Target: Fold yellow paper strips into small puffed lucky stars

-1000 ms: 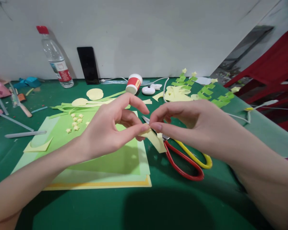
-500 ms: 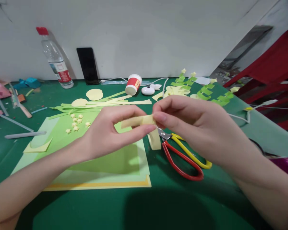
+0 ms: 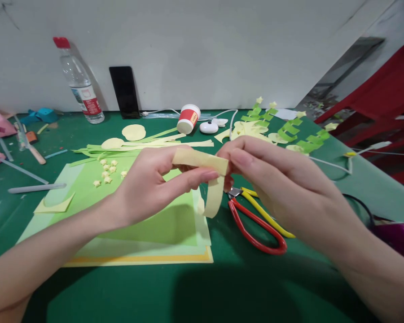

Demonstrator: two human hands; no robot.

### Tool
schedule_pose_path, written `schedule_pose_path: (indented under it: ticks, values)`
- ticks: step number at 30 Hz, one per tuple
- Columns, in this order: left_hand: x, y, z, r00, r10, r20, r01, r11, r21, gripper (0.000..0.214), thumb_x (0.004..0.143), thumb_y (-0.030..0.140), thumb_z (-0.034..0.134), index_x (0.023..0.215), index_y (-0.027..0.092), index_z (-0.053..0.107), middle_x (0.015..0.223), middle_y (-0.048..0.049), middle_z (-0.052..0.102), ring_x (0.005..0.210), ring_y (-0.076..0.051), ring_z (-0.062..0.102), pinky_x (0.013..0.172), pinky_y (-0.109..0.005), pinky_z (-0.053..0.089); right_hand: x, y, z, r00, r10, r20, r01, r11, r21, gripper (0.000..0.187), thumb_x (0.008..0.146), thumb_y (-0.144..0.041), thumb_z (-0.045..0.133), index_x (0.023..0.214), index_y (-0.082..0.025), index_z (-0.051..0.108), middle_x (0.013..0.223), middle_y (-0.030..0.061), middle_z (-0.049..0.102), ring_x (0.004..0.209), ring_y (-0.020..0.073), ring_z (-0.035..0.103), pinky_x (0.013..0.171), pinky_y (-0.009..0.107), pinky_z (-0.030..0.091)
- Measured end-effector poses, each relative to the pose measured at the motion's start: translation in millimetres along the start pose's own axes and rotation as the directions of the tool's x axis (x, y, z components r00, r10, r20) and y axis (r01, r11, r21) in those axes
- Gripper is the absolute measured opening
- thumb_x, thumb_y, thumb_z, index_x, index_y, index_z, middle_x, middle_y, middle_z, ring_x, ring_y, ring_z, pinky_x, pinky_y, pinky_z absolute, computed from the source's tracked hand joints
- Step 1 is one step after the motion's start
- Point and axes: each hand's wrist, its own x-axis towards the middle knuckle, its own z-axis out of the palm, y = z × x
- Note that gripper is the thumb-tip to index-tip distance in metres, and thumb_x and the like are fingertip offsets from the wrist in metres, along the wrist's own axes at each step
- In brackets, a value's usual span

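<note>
A pale yellow paper strip (image 3: 199, 160) stretches between my hands, one length lying across the left fingers and another hanging in a curl below. My left hand (image 3: 158, 172) pinches it between thumb and fingers. At the strip's right end, my right hand (image 3: 265, 172) is closed with thumb and forefinger on the paper; its other fingers are partly hidden. Below the right hand lie scissors (image 3: 256, 229) with red and yellow handles, their blades mostly covered. Under my left hand are stacked green paper sheets (image 3: 161, 229), with several small folded paper stars (image 3: 107, 172) on top.
Along the back stand a water bottle (image 3: 82, 89), a black phone (image 3: 124, 92) and a tilted paper cup (image 3: 188, 119). Paper strips (image 3: 161, 144) lie behind the sheets. Green spiral paper pieces (image 3: 287, 130) with stars sit at back right, near a white cable (image 3: 333, 166). Pink and blue scraps lie left.
The strip has turned so its flat side faces me more, and its hanging curl has swung left and lower. My right hand has shifted slightly right.
</note>
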Motion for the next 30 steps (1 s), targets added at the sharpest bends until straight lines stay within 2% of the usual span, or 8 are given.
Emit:
schedule_pose_path:
  ticks: [5,9,14,18,22,26,30]
  values:
    - [0.2,-0.7,-0.1,0.998,0.067,-0.013,-0.068,0.995,-0.07,0.007,0.075,0.012,0.061,0.07,0.017,0.065,0.066,0.0047,0.066,0.057,-0.004,0.057,0.051,-0.01,0.046,-0.1,1.8,-3.6,0.987,-0.154,0.043,0.156,0.987,-0.044,0.022,0.086,-0.019,0.044,0.064,-0.018,0.047,0.06,-0.0023,0.046,0.053,0.008,0.041,0.046,0.022,0.032]
    - [-1.8,-1.9,1.0,0.995,0.099,0.009,-0.097,0.987,-0.13,0.013,0.081,0.014,0.052,0.077,0.017,0.064,0.064,0.0042,0.061,0.054,-0.004,0.054,0.05,-0.013,0.047,-2.5,0.5,-0.5,0.973,-0.23,-0.019,0.23,0.973,-0.008,0.021,0.084,-0.013,0.047,0.064,-0.019,0.051,0.062,-0.003,0.053,0.059,0.0076,0.047,0.053,0.021,0.037]
    - [-1.4,-3.6,-0.1,0.978,0.21,0.021,-0.21,0.978,-0.011,0.016,0.083,0.011,0.047,0.08,0.017,0.062,0.061,0.0032,0.056,0.055,-0.005,0.052,0.053,-0.015,0.046,-6.1,-0.5,6.2,0.971,-0.227,-0.074,0.224,0.974,-0.041,0.019,0.085,-0.013,0.044,0.067,-0.019,0.05,0.06,-0.0034,0.05,0.054,0.0067,0.043,0.049,0.02,0.035]
    - [-0.1,-6.3,-0.8,0.959,0.283,0.014,-0.283,0.959,0.012,0.015,0.081,0.009,0.049,0.083,0.017,0.061,0.063,0.0033,0.057,0.057,-0.005,0.052,0.057,-0.016,0.045,-6.5,2.0,6.9,0.98,-0.194,-0.045,0.194,0.981,0.008,0.02,0.087,-0.015,0.042,0.068,-0.019,0.047,0.062,-0.0027,0.047,0.055,0.0073,0.04,0.049,0.021,0.033]
    - [1.3,-7.1,-0.7,0.969,0.241,0.055,-0.241,0.97,-0.017,0.015,0.081,0.009,0.048,0.075,0.015,0.06,0.063,0.0019,0.058,0.057,-0.006,0.052,0.055,-0.017,0.044,-2.6,5.9,5.2,0.986,-0.154,0.059,0.146,0.981,0.124,0.025,0.089,-0.021,0.034,0.067,-0.019,0.046,0.063,-0.001,0.046,0.06,0.0101,0.043,0.055,0.024,0.036]
    - [0.7,-6.9,-0.7,0.973,0.185,0.137,-0.18,0.983,-0.047,0.017,0.083,0.013,0.045,0.071,0.015,0.057,0.062,0.0019,0.057,0.056,-0.006,0.051,0.054,-0.018,0.043,0.3,6.7,5.4,0.988,-0.145,0.049,0.141,0.987,0.078,0.021,0.086,-0.019,0.04,0.067,-0.019,0.05,0.06,-0.0018,0.047,0.057,0.0098,0.042,0.05,0.023,0.032]
    - [-0.3,-7.0,0.0,0.989,0.147,0.024,-0.146,0.989,-0.025,0.019,0.084,0.018,0.045,0.068,0.015,0.055,0.064,0.0016,0.056,0.06,-0.007,0.052,0.056,-0.019,0.043,0.0,5.1,6.2,0.992,-0.122,0.026,0.12,0.991,0.057,0.021,0.085,-0.019,0.043,0.064,-0.019,0.05,0.056,-0.0029,0.045,0.053,0.0085,0.04,0.046,0.023,0.031]
